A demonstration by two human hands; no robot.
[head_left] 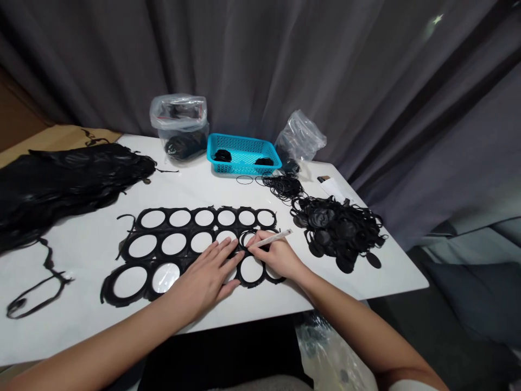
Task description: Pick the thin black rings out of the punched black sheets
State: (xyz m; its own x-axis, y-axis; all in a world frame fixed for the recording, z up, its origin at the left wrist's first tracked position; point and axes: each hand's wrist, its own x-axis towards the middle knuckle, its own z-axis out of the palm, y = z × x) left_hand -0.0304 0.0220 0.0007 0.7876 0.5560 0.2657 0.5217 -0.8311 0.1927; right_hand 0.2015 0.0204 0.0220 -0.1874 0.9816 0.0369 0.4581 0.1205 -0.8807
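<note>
A black sheet (158, 227) with rows of round holes lies flat on the white table, which shows through the holes. My left hand (214, 266) rests on its near middle part, fingers stretched out and pressing the sheet down. In my right hand (277, 252) is a thin white pen-like stick (271, 239), pinched between the fingers and tilted up to the right. Its tip meets the sheet at a hole in the middle row, where a thin black ring (244, 239) shows beside my fingertips. Some of the holes are hidden under both hands.
A large black sheet pile (61, 184) covers the left side. Loose black discs and scraps (342, 231) are heaped at right, near thin black rings (285, 186). Behind stand a blue basket (244, 145) and two clear plastic bags (179, 117). A black strip (36, 309) lies front left.
</note>
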